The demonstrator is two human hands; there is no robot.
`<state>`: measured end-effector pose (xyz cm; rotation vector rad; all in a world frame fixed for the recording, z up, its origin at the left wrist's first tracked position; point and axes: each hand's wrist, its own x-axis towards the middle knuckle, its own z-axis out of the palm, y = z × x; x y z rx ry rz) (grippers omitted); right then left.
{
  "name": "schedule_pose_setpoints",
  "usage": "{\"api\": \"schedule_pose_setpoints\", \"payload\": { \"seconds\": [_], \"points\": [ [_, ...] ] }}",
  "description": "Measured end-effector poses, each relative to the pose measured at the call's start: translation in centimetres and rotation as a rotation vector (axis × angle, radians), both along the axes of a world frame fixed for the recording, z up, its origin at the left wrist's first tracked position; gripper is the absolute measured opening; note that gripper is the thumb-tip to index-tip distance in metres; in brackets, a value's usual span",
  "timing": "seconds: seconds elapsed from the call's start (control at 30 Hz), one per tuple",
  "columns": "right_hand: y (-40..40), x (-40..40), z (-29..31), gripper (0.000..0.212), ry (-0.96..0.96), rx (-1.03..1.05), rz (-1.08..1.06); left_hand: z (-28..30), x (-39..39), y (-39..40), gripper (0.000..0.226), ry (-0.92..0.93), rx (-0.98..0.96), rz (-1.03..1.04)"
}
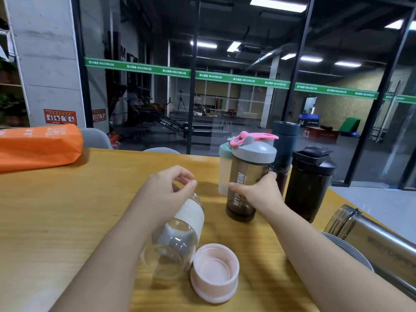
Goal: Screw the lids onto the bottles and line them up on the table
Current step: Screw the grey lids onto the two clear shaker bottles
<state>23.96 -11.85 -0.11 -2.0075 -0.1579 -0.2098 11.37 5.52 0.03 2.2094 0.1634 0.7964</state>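
Your bare left forearm reaches toward 1 o'clock, its left hand (167, 188) hovering with fingers loosely curled, holding nothing. Your bare right forearm reaches toward 11 o'clock, and your right hand (258, 190) has fingers and thumb wrapped in a grip.

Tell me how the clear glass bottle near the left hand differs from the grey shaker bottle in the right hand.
The glass bottle lies on its side; the shaker bottle stands upright. The glass bottle is open, its pink lid lying beside it, while the shaker bottle wears a grey lid with a pink cap. The right hand grips the shaker bottle; the left hand hovers above the glass bottle. Both look empty.
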Motion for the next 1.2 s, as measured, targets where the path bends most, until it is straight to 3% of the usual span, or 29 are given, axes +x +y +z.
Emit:
{"api": "schedule_pose_setpoints", "payload": {
  "seconds": [0.27, 0.53, 0.73, 0.9, 1.2],
  "points": [
    [0.2, -0.4, -0.3, 0.089, 0.01, -0.022, 0.014, 0.4, -0.2, -0.4, 0.004, -0.026, 0.019, -0.023],
    [-0.3, -1.3, 0.0, 0.108, -0.017, -0.037, 0.057, 1.3, -0.7, -1.1, 0.015, -0.184, 0.168, -0.088],
    [-2.4, -3.2, 0.9, 0.067, -0.002, -0.077, 0.157, 1.8, -0.7, -2.4, 0.021, -0.339, 0.25, -0.113],
    [-4.9, -5.0, 2.0, 0.05, -0.125, -0.144, 0.208, 2.4, 0.0, -4.5, 0.017, -0.26, 0.405, -0.162],
    [-9.8, -6.4, 3.5, 0.011, -0.392, -0.225, 0.137, 2.6, 0.7, -9.5, 0.01, -0.274, 0.492, -0.25]
  ]
}}
